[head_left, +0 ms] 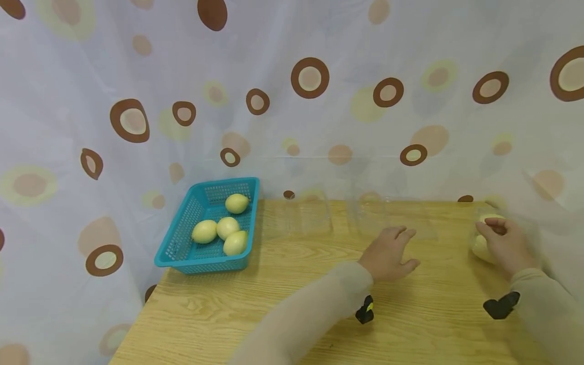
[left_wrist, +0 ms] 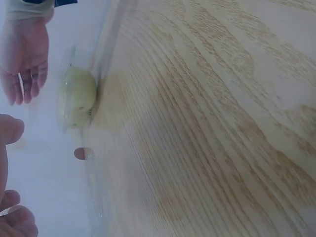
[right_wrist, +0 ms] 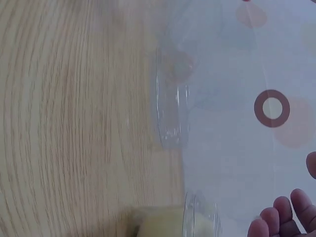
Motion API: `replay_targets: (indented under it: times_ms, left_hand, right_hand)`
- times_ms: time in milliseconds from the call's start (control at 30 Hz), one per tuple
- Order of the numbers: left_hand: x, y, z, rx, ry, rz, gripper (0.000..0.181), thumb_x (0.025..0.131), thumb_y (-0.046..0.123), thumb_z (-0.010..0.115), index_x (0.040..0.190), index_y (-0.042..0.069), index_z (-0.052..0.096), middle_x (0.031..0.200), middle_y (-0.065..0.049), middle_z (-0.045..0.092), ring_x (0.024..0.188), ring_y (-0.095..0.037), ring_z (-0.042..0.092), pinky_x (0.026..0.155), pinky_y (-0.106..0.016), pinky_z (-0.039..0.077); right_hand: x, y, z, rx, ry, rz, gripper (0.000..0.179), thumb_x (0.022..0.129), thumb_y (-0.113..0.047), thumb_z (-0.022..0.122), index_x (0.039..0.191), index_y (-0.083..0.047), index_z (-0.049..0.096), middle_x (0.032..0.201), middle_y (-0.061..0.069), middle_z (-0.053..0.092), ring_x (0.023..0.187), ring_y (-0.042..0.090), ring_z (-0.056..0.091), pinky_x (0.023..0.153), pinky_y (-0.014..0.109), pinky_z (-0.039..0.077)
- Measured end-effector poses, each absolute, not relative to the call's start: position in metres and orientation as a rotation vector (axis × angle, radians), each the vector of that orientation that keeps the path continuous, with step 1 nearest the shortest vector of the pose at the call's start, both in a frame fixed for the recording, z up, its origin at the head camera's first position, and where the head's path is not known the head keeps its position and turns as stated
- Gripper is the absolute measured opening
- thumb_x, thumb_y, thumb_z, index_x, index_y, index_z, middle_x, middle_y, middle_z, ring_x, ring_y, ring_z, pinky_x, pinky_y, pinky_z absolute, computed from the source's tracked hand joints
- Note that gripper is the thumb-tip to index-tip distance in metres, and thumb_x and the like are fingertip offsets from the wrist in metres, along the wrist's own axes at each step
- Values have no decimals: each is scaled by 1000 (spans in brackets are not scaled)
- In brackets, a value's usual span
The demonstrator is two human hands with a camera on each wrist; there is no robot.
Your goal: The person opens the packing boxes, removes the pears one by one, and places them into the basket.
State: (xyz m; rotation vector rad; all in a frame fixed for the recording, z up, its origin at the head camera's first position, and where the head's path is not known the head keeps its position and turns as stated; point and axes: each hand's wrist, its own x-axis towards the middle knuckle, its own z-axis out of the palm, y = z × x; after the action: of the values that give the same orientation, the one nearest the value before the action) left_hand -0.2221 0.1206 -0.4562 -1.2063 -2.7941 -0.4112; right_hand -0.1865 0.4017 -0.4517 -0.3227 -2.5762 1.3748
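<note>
At the right end of the table stands a clear plastic box (right_wrist: 190, 217) with yellow lemons (head_left: 481, 248) inside. My right hand (head_left: 508, 248) is over this box, partly covering it in the head view. In the left wrist view its fingers (left_wrist: 29, 84) hang loose above the box, holding nothing. My left hand (head_left: 388, 256) hovers over the middle of the table, thumb apart from the fingers, with nothing in it. Behind it, near the curtain, lies a clear, faintly visible plastic container (head_left: 392, 218).
A blue basket (head_left: 203, 266) with several lemons (head_left: 228, 228) stands at the back left of the wooden table (head_left: 292, 289). Another clear container (head_left: 298, 220) sits between the basket and the left hand. A patterned curtain (head_left: 274, 61) hangs along the back edge.
</note>
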Motion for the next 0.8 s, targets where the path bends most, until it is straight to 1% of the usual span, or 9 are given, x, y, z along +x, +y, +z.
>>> replay_targets:
  times_ms: [67,167,233,267,367,500,567,633,800]
  left_hand:
    - [-221,122,-455,-1204,-2807,-423,73,93,56,51,153,26,24,153,5,29,139,-11,28,107,-23,32]
    - [-221,124,-454,-1187,-2827,-437,74,91,59,51,153,28,23,153,6,27,139,-10,27,107,-24,34]
    - [-221,126,-456,-1172,-2840,-443,75,91,60,51,153,30,23,153,7,26,140,-10,26,106,-24,34]
    - [-221,127,-457,-1166,-2846,-442,75,90,60,52,153,30,23,153,7,26,140,-9,26,106,-24,34]
    - [-223,130,-462,-1151,-2869,-431,76,90,61,51,153,32,20,154,8,24,140,-9,25,107,-24,34]
    - [-224,134,-468,-1138,-2903,-425,76,90,61,50,153,35,17,154,10,22,140,-8,25,106,-24,35]
    - [-224,136,-471,-1137,-2911,-425,76,90,61,50,153,36,16,154,10,23,140,-8,25,105,-24,36]
    - [-224,137,-473,-1133,-2922,-430,76,90,61,50,153,37,16,154,10,23,140,-9,26,105,-25,36]
    - [-224,139,-476,-1100,-2946,-412,74,90,61,51,152,37,18,153,11,26,139,-8,27,105,-25,36]
  right_hand:
    - [-188,412,-450,-342,-2633,1258,68,97,-51,44,137,3,41,120,18,46,99,25,48,73,31,44]
    - [-190,424,-450,-357,-2698,1071,74,98,-50,42,140,10,37,135,34,40,113,50,40,81,55,40]
    - [-192,431,-451,-408,-2727,998,77,98,-51,41,141,12,33,140,40,31,121,59,30,92,68,29]
    - [-192,435,-452,-433,-2748,952,79,98,-52,41,141,13,31,139,42,29,121,62,26,95,70,23]
    - [-193,445,-459,-537,-2823,863,88,96,-58,38,142,16,24,139,45,23,121,66,18,97,73,14]
    - [-195,457,-471,-633,-2907,888,99,92,-67,37,145,13,12,137,50,9,117,71,11,87,76,24]
    - [-197,462,-478,-673,-2918,913,103,90,-70,38,146,11,8,135,52,4,116,71,12,80,75,29]
    - [-199,466,-484,-706,-2922,941,107,88,-72,40,147,9,3,134,53,0,115,72,12,76,76,31]
    - [-205,473,-493,-671,-2973,916,109,88,-73,38,147,9,-2,130,54,1,109,74,16,70,75,34]
